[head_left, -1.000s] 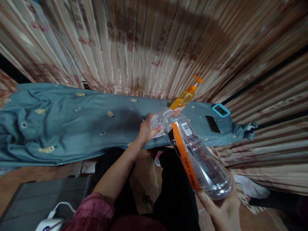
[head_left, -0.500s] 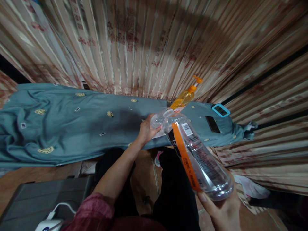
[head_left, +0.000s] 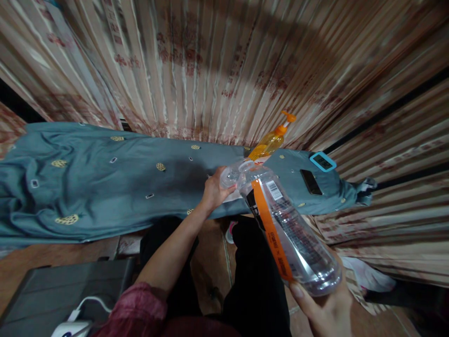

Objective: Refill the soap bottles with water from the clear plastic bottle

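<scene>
The clear plastic bottle (head_left: 287,229) lies tilted above the lap, its base gripped by the right hand (head_left: 324,311) and its neck pinched by the left hand (head_left: 213,192), so a firm base grip steadies it near the cloth-covered surface (head_left: 87,182).

The clear bottle (head_left: 287,229) bears an orange label strip and barcode, its print too blurred to read

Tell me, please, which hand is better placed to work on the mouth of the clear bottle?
The left hand. Its fingers already sit at the neck of the clear bottle, which lies tilted over the blue cloth. The right hand is busy cupping the bottle's base from below.
</scene>
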